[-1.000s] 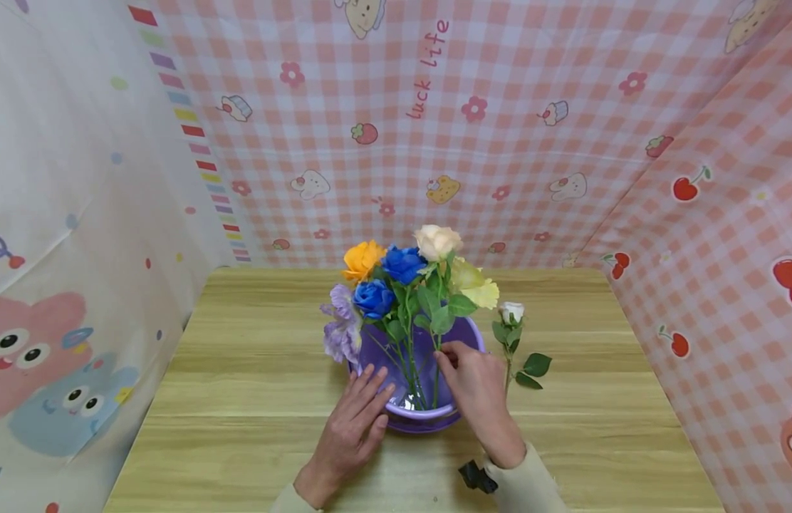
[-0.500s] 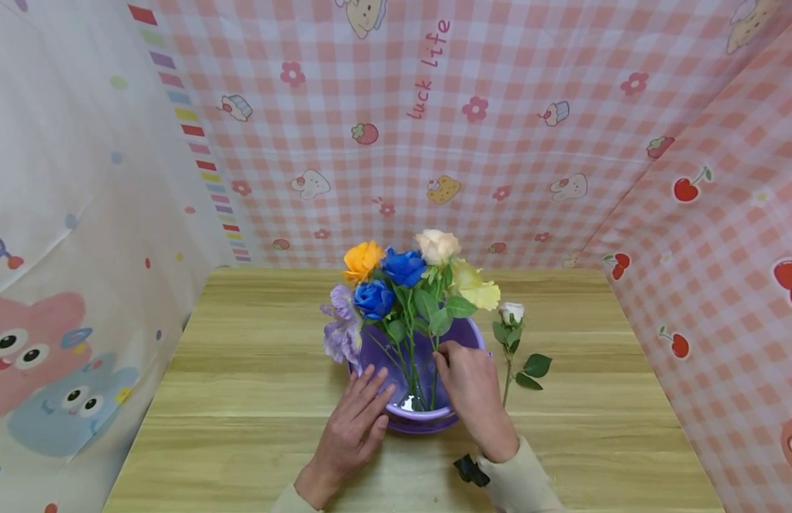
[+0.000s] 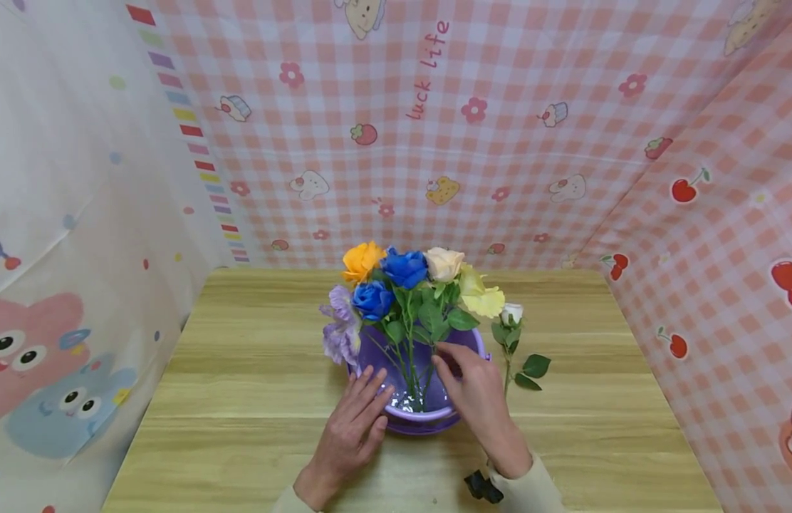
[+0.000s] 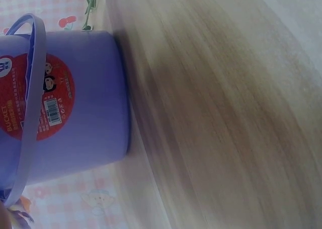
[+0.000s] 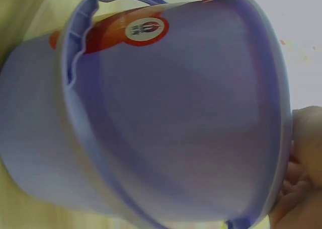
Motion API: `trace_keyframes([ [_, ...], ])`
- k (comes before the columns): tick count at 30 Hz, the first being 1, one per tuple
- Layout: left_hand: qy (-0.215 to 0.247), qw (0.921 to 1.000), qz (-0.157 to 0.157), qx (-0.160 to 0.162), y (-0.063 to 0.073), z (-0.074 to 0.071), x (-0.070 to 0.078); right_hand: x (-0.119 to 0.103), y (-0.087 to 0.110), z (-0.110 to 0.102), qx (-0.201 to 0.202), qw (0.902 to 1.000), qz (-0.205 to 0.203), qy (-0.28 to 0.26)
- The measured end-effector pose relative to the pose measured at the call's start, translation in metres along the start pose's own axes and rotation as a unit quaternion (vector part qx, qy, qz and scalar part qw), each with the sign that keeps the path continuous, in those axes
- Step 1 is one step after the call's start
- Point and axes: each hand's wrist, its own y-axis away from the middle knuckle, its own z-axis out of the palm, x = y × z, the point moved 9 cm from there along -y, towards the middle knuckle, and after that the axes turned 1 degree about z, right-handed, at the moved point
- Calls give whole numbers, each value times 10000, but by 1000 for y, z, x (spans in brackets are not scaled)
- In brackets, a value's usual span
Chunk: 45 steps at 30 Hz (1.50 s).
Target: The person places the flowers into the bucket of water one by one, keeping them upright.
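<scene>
A lilac plastic bucket (image 3: 419, 415) holds several artificial flowers: an orange rose (image 3: 362, 262), two blue roses (image 3: 404, 268), a ruffled purple flower (image 3: 341, 326), a cream rose (image 3: 444, 264) and a yellow flower (image 3: 480, 292). With fingers straight, my left hand (image 3: 352, 426) rests on the bucket's near-left rim. My right hand (image 3: 478, 395) is over the right rim, its thumb and forefinger parted beside the cream rose's stem. In the right wrist view its fingers (image 5: 294, 188) show loosely bent past the rim. The stem ends are partly hidden inside the bucket.
A white rose (image 3: 511, 313) with leaves lies on the wooden table (image 3: 242, 370), right of the bucket. The bucket's handle (image 4: 34, 88) hangs down its near side across a red label (image 4: 60, 98). A black object (image 3: 483, 487) is by the right sleeve. Patterned cloths surround the table.
The cream rose has sunk and tipped to the right, and the yellow flower has shifted slightly right. My right fingers have loosened from the stem. The left hand stays put.
</scene>
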Motion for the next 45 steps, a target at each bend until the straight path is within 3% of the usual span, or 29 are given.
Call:
trace_keyframes([
  [5,6,10000,16,19,0,-1,0,7,7,-17,573,9952,31,-794],
  [11,-15,10000,38,41,1,-2,1,35,14,-40,1362,9801,830,-1178],
  [14,-6,10000,73,58,0,-2,2,48,18,-51,1549,9715,1270,-1267],
  [20,7,10000,73,9,-1,-1,1,53,19,-74,1672,9535,2061,-1427],
  [24,1,10000,54,-22,0,-1,1,92,36,-69,1630,9364,2737,-1475],
  [27,-1,10000,51,-18,0,-1,0,124,51,-63,1558,9257,3138,-1425],
  [33,13,9999,106,52,1,-1,1,152,69,-56,1176,9176,3634,-1099],
  [36,15,9999,126,64,0,-2,2,164,78,-49,777,9133,3871,-1002],
  [42,-4,9999,115,11,0,-2,1,186,100,-25,-264,8861,4435,-1319],
  [45,-12,9999,99,-13,1,-3,0,193,109,-18,-648,8807,4553,-1132],
])
